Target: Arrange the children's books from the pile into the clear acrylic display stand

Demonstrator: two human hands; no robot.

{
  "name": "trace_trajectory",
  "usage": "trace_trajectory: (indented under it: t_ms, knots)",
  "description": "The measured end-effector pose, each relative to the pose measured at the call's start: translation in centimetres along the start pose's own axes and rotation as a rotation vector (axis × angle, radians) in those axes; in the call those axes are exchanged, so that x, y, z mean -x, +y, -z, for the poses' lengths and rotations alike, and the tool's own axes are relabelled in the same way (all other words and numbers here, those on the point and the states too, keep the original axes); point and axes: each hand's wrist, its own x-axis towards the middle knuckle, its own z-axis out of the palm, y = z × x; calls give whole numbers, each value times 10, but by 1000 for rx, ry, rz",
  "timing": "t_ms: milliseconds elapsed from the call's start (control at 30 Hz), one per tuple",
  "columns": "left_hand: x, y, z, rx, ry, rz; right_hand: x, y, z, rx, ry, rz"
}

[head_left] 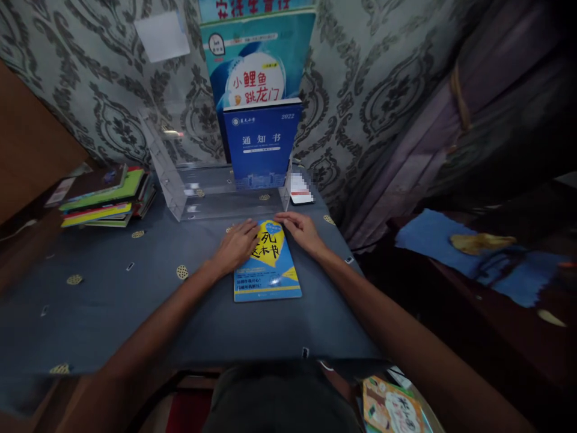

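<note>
Lying partly under the left hand is a book.

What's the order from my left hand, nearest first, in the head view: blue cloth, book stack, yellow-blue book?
1. Yellow-blue book: partly under your left hand.
2. Book stack: table's left side.
3. Blue cloth: right, beyond the table.

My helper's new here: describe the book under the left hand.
On the tablecloth, in front of the clear rack, a bright-blue book lies flat under the left hand. Unlike the dark-blue book in the rack, it bears a big yellow patch.
</note>
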Motion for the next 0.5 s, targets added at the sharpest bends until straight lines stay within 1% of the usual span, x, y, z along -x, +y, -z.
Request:
trace_trajectory:
  t_ms: [100,200,367,500]
  knots:
    - [-10,15,-1,47,-97,-97,-1,3,-1,11,3,19]
    - [-13,26,1,64,-160,-167,0,2,0,36,-6,33]
    - [-6,32,4,84,-218,-267,2,-2,1,63,-31,32]
    - [2,35,7,105,-239,-327,3,-6,0,91,-33,33]
